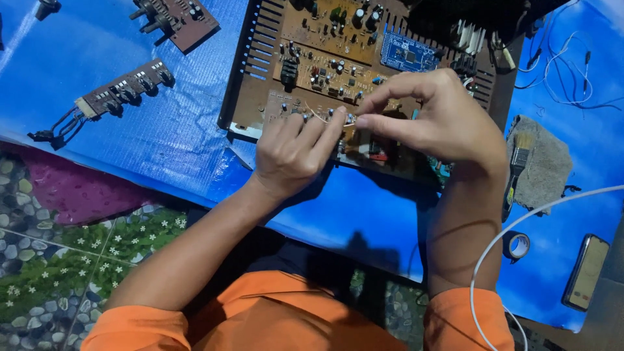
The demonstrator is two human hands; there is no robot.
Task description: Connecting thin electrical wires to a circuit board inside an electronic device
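An opened electronics chassis point(242, 84) lies on a blue tarp, holding brown circuit boards point(325, 65) with capacitors and a small blue board point(408, 55). Both my hands hover over its near edge. My left hand point(296, 153) and my right hand point(435, 114) meet fingertip to fingertip, pinching a thin pale wire point(318, 117) that runs across the near board. The board's near edge is partly hidden under my hands.
Two loose control boards with knobs point(127, 91) point(175, 19) lie on the tarp point(97, 52) at left. A paintbrush point(517, 172) rests on a grey cloth point(549, 166) at right, with a tape roll point(518, 245), a phone point(585, 272) and loose white cables point(559, 65).
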